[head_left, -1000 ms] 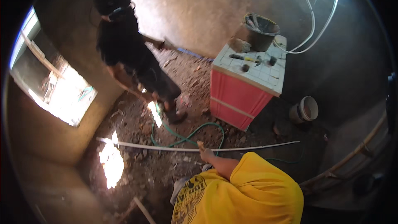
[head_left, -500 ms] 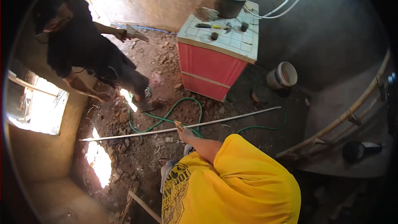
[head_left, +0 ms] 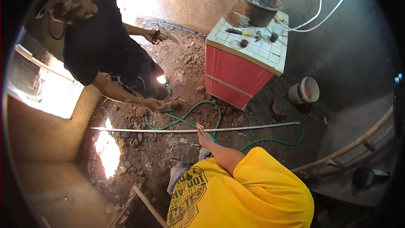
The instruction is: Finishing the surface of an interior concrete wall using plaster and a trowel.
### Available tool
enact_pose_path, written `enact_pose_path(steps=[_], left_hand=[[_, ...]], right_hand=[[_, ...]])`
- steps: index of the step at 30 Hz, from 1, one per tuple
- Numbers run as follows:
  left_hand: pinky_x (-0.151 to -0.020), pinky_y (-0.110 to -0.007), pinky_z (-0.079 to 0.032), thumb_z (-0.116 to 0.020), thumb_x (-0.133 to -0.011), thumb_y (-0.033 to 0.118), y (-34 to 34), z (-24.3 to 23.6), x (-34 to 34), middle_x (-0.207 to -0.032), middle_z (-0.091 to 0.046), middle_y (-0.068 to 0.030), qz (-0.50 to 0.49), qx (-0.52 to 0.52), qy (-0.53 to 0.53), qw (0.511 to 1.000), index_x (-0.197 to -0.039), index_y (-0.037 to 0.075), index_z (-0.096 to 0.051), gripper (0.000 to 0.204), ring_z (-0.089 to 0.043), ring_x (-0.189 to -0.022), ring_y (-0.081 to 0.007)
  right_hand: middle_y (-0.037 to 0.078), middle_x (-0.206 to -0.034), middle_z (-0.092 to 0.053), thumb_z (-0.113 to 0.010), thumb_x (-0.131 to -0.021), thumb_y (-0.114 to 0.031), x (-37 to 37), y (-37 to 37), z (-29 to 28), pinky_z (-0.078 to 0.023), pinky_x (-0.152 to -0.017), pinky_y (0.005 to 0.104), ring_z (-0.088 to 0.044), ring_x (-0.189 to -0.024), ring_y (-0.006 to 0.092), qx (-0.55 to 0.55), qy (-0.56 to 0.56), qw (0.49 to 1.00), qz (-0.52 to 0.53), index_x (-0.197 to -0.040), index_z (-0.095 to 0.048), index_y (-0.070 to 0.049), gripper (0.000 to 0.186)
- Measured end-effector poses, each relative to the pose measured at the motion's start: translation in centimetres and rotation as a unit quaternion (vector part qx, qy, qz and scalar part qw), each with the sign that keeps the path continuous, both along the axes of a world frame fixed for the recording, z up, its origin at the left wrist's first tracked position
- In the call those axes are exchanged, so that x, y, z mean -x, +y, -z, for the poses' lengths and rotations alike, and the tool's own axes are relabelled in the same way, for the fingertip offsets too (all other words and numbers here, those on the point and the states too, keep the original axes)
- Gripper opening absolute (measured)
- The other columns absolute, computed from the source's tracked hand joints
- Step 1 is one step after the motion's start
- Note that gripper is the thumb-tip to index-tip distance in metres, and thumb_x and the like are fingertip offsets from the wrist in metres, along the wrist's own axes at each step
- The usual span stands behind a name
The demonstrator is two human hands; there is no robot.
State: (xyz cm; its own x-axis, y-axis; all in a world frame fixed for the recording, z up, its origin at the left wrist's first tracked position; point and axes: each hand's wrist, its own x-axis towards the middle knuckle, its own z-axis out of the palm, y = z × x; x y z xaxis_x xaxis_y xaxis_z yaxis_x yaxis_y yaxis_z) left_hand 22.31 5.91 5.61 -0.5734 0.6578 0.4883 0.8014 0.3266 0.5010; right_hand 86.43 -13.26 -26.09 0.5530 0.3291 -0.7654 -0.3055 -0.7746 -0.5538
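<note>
My right hand point(head_left: 204, 137), reaching forward from a yellow sleeve, grips a small folded tan thing point(head_left: 201, 127), perhaps paper, above a green hose point(head_left: 219, 116) and a long white pipe point(head_left: 261, 126) on the dirt floor. My left hand is not visible. Facing me, a co-worker in a dark shirt point(head_left: 99, 33) holds a trowel point(head_left: 168, 34) in one hand and stretches the other hand point(head_left: 152, 104) low toward mine, apart from it.
A pink tile-topped cabinet point(head_left: 236, 76) carries a bucket point(head_left: 261, 14) and tools. A pale bucket point(head_left: 303, 90) sits beside it. A bamboo ladder point(head_left: 346, 152) is at the right, wooden sticks point(head_left: 147, 204) at lower left, a bright window opening point(head_left: 59, 97) at left.
The co-worker has turned and leaned toward me, the lower hand rising and moving closer to my right hand. My view has tilted and shifted; my right hand still grips the tan thing.
</note>
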Motion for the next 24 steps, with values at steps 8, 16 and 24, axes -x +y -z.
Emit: enact_pose_path(steps=[8, 16, 24], left_hand=[[-0.077, -0.043, -0.043, -0.068, -0.067, 0.025, -0.8, -0.3, 0.4, -0.098, -0.059, -0.0191, -0.001, -0.002, -0.001, 1.0, -0.104, -0.001, -0.057, 0.047, -0.056, -0.086, -0.0357], [-0.078, -0.043, -0.043, -0.067, -0.067, 0.026, -0.6, -0.5, 0.1, -0.099, -0.058, -0.0194, -0.001, 0.001, 0.006, 1.0, -0.104, -0.001, -0.056, 0.047, -0.056, -0.088, -0.0355], [-0.079, -0.042, -0.043, -0.067, -0.068, 0.026, 1.0, 0.1, -1.8, -0.1, -0.058, -0.0196, 0.01, 0.001, 0.003, 1.0, -0.105, -0.002, -0.055, 0.048, -0.055, -0.089, -0.0354]], right_hand=[[0.017, -0.084, -0.059, -0.038, -0.088, -0.046, -0.7, 0.6, 2.2, -0.045, -0.062, 0.0365, -0.059, -0.074, 0.0265, 0.041, -0.03, 0.997, -0.05, -0.097, -0.055, 0.006, 0.056], [0.02, -0.107, -0.054, -0.037, -0.088, -0.045, -1.0, 1.3, -1.0, -0.042, -0.08, 0.0393, -0.053, -0.098, 0.0319, 0.046, 0.006, 0.998, -0.039, -0.105, -0.053, 0.005, 0.056], [0.02, -0.093, -0.06, -0.036, -0.088, -0.045, -1.6, 0.1, 0.6, -0.044, -0.073, 0.0406, -0.057, -0.087, 0.0344, 0.012, 0.023, 0.998, -0.05, -0.102, -0.054, 0.005, 0.055]])
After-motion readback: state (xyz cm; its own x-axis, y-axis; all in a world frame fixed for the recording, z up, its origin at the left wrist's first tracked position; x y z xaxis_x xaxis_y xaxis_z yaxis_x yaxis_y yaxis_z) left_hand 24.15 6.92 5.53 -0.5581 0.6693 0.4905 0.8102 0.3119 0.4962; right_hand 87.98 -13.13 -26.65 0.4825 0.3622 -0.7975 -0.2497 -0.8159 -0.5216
